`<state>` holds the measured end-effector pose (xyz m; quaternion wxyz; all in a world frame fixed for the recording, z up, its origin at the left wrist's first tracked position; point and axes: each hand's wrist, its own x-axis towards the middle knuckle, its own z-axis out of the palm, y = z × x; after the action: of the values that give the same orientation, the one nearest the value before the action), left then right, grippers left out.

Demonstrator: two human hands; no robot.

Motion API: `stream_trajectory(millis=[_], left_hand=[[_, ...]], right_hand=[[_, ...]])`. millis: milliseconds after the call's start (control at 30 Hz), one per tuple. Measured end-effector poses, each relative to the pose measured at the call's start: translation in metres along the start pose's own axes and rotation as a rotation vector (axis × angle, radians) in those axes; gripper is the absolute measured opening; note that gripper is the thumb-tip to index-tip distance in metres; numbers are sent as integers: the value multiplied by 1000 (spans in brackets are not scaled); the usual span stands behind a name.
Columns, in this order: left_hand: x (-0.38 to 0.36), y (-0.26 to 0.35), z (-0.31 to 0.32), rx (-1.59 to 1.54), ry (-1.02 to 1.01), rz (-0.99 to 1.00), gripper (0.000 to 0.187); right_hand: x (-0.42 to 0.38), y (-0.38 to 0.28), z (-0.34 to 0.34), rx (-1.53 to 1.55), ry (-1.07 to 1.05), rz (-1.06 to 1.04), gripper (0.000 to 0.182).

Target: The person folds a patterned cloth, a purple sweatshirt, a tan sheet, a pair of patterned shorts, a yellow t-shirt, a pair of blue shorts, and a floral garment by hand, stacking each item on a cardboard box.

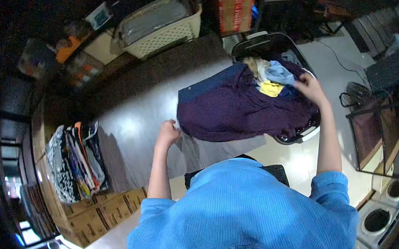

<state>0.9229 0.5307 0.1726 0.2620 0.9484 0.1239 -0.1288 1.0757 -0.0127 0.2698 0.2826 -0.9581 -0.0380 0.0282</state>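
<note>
A dark purple garment (pixel 226 107) lies spread over the grey mat, its right part draped across a black laundry basket (pixel 259 46). Along its far edge runs a dark blue piece of cloth (pixel 201 88). My left hand (pixel 167 133) is just beside the garment's left end, fingers bent and apart, with nothing seen in them. At the basket's right side, my right hand (pixel 310 88) reaches over the pile with its fingers apart, close to a light blue cloth (pixel 279 73); slight blur hides whether they touch. A yellow cloth (pixel 270 89) lies beside it.
Left on cardboard boxes (pixel 107 212) is a row of folded clothes (pixel 75 160). A cream basket (pixel 165 39) and a red-taped box (pixel 236 9) are at the back. To the right stand a dark rack (pixel 378 131) and a stove (pixel 381 220).
</note>
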Motion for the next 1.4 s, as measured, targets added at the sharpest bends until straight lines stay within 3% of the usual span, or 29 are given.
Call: stream_trajectory(millis=[100,167,200,233,267,300,400,467,500,533,567,600,633,667,700,767,800,833,900,933,967,1033,1067,1100,1200,1267,1300,1367,1400], left_hand=[[3,-42,56,-469,191,-223,68],[6,-12,60,-401,409,-206,72],[9,15,52,-666,306,-361,67],[22,25,55,-987,160,-387,61],[34,35,59,-1281,16,-464,55],[51,29,70,-1622,-179,-395,48],[48,77,-6,-1803,-288,-297,38],[48,68,-71,-1599,-140,19,35],[32,75,-113,-1575,59,154,35],[19,71,-150,-1591,117,249,35],[3,71,-184,-1612,234,325,31],[-10,68,-212,-1595,398,314,27],[-21,68,-234,-1548,579,304,23],[-29,51,-253,-1476,562,383,20],[-33,48,-272,-1447,617,371,19],[-32,44,-311,-1404,736,414,20],[-27,43,-331,-1387,801,469,21],[-20,41,-352,-1379,852,666,23],[-33,46,-403,-1465,981,502,25],[-24,26,-439,-1428,970,571,27],[-15,-6,-481,-1388,957,636,29],[-24,-40,-555,-1068,1076,569,33],[-46,-38,-572,-1101,1000,598,33],[-67,-39,-579,-1131,924,625,34],[-114,-70,-564,-1143,1058,849,35],[-135,-95,-537,-1252,1097,790,38],[-141,-106,-507,-1299,1016,683,36],[-147,-135,-443,-1320,773,494,29],[-119,-223,-400,-1239,737,432,24]], right_hand=[[-15,-1,59,95,-297,-1,76],[-32,-37,85,-191,-307,0,88],[-30,-38,105,-212,-400,-1,96],[-33,-39,124,-274,-316,-75,67],[-27,-39,137,-254,-340,-78,50],[-22,-39,145,-234,-362,-79,35],[-11,-43,135,118,-138,-90,22],[-14,-74,79,201,71,-138,24],[-14,-81,50,223,162,-169,25],[-19,-99,18,132,252,-148,25],[-31,-130,-16,306,306,-141,26],[-41,-157,-41,618,302,-109,26],[-50,-180,-67,606,300,-174,23],[-58,-206,-83,723,195,-233,27],[-69,-231,-102,645,-2,-250,53],[-74,-283,-118,296,-108,-241,58],[-65,-287,-120,191,-27,-300,54],[-55,-293,-122,85,52,-359,50],[-34,-316,-131,110,227,-506,29],[-28,-337,-136,129,374,-467,22],[-17,-352,-142,187,491,-616,21],[-9,-400,-143,135,822,-710,21],[1,-416,-141,127,940,-791,21],[7,-430,-136,121,1059,-871,20],[6,-452,-104,48,1138,-915,16],[8,-455,-63,19,1098,-1025,13],[9,-449,-35,9,1057,-1097,11],[6,-418,32,39,793,-1017,10],[-1,-403,71,115,706,-944,9]])
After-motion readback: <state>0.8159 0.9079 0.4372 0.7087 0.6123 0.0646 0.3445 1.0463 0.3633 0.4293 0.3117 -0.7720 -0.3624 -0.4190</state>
